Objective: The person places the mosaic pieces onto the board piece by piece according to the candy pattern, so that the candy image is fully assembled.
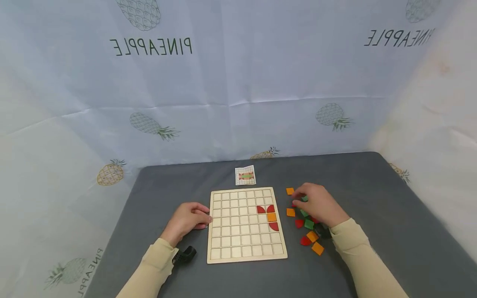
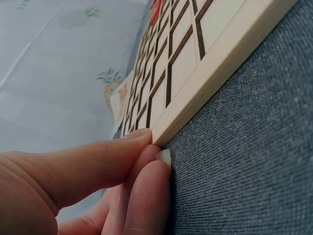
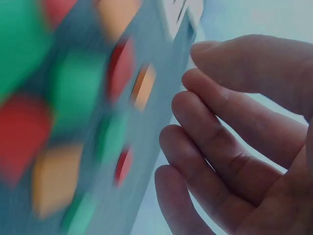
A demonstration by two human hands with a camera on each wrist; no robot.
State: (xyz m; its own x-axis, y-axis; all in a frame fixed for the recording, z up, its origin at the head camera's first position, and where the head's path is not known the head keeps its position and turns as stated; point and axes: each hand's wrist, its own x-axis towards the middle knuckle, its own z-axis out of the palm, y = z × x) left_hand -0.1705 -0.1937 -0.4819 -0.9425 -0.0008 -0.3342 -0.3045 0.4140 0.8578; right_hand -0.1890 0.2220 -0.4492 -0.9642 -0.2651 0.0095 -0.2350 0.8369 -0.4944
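Observation:
A wooden grid board [image 1: 238, 260] lies on the table. At its left edge, my left hand [image 1: 189, 218] pinches the frame; in the left wrist view the thumb [image 2: 98, 164] lies on the rim and the fingertips are against the side. Three red quarter-round pieces [image 1: 273, 226] and an orange square [image 1: 271, 217] sit in cells on the board's right side. Right of the board, my right hand [image 1: 316, 203] hovers above loose pieces, its fingers relaxed and holding nothing. Those pieces include green squares [image 1: 309, 224], orange squares [image 1: 318, 248] and red pieces [image 1: 305, 241], partly hidden under the hand.
Behind the board lies a small pattern card [image 1: 245, 175] with a coloured grid picture. The dark grey table [image 1: 376, 194] reaches back to a pale curtain [image 1: 238, 74] printed with pineapples. Dark wrist straps with cameras [image 1: 184, 255] sit at both wrists.

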